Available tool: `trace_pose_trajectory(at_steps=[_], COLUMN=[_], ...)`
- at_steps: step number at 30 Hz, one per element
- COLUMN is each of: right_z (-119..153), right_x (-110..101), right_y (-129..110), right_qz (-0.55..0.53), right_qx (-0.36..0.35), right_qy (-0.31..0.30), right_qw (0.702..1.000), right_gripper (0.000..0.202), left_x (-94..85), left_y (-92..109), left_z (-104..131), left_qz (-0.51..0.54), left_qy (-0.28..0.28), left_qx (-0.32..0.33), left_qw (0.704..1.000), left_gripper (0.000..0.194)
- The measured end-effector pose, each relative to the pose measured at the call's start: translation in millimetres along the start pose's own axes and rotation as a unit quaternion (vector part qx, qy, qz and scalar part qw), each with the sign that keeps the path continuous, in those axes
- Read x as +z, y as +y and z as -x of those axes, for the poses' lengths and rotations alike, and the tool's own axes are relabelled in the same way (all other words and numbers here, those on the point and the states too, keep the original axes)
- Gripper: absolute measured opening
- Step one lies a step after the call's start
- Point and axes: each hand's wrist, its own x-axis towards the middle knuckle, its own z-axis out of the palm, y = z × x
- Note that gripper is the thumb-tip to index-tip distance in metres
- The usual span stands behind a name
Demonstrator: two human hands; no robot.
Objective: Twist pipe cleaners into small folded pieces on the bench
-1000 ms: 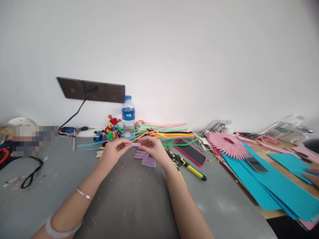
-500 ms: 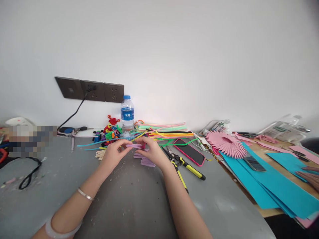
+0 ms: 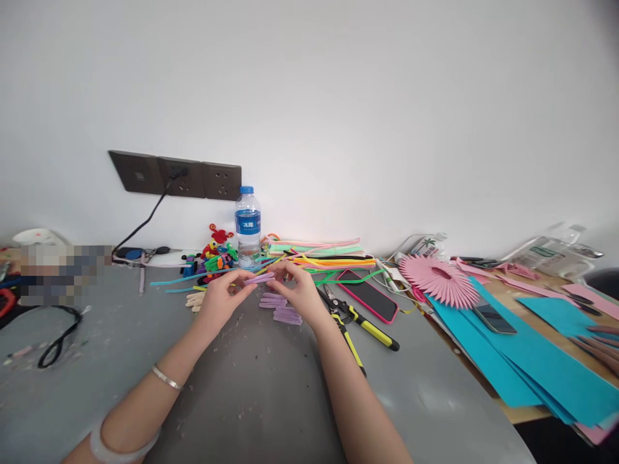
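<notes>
A short, folded purple pipe cleaner point(image 3: 260, 278) is stretched between my two hands, above the grey table point(image 3: 232, 386). My left hand point(image 3: 225, 293) pinches its left end between thumb and fingers. At the other end, my right hand point(image 3: 294, 287) has thumb and fingertips closed about the tip. Just below my right hand lie several folded purple pipe cleaners point(image 3: 287, 314) in small bundles. Cream-coloured pieces point(image 3: 194, 301) of the same sort rest beside my left hand, partly hidden by it. Behind the hands stretch long pipe cleaners point(image 3: 333, 261) in many colours.
Yellow-handled pliers point(image 3: 372, 330) and a pink-cased phone point(image 3: 368, 296) lie to the right. A water bottle point(image 3: 248, 225) stands by the wall near colourful pipe-cleaner figures point(image 3: 217, 258). Further right are a pink folded-paper fan point(image 3: 438, 278), blue paper sheets point(image 3: 522, 348) and another person's hand point(image 3: 602, 345).
My right fingers have shifted slightly on the purple pipe cleaner, which now tilts up a little to the right. More of the purple bundles beneath shows. The other person's hand moved slightly.
</notes>
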Motion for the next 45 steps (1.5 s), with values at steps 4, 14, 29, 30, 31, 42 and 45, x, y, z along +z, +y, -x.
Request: trace_pose_trajectory(at_steps=[4, 14, 29, 30, 31, 42, 45], right_z=[0.0, 0.9, 0.3, 0.3, 0.3, -0.1, 0.4], right_x=[3.1, 8.7, 8.0, 7.8, 7.6, 7.6, 6.9], right_y=[-2.7, 4.3, -2.1, -2.6, -2.7, -1.4, -1.9], right_qz=[-0.082, -0.187, -0.23, -0.229, -0.227, -0.207, -0.196], right_qx=[0.029, 0.126, 0.121, 0.12, 0.119, 0.12, 0.122], right_qy=[0.01, -0.026, -0.05, -0.049, -0.046, -0.044, -0.047], right_qw=[0.996, 0.974, 0.964, 0.965, 0.965, 0.97, 0.972], right_gripper=[0.021, 0.029, 0.027, 0.027, 0.026, 0.027, 0.028], left_x=[0.8, 1.6, 4.5, 4.4, 4.3, 4.6, 4.4], left_y=[3.2, 10.1, 9.4, 10.7, 11.6, 16.6, 16.7], left_z=[1.2, 2.8, 3.1, 3.1, 3.2, 4.4, 5.3], left_qz=[-0.028, 0.015, 0.036, 0.044, 0.054, 0.067, 0.04], left_qy=[-0.003, 0.003, -0.075, -0.081, -0.086, -0.114, -0.118], left_qx=[0.024, 0.05, 0.007, -0.001, -0.009, 0.001, -0.001], left_qw=[0.999, 0.999, 0.996, 0.996, 0.995, 0.991, 0.992], left_gripper=[0.022, 0.025, 0.03, 0.03, 0.029, 0.027, 0.031])
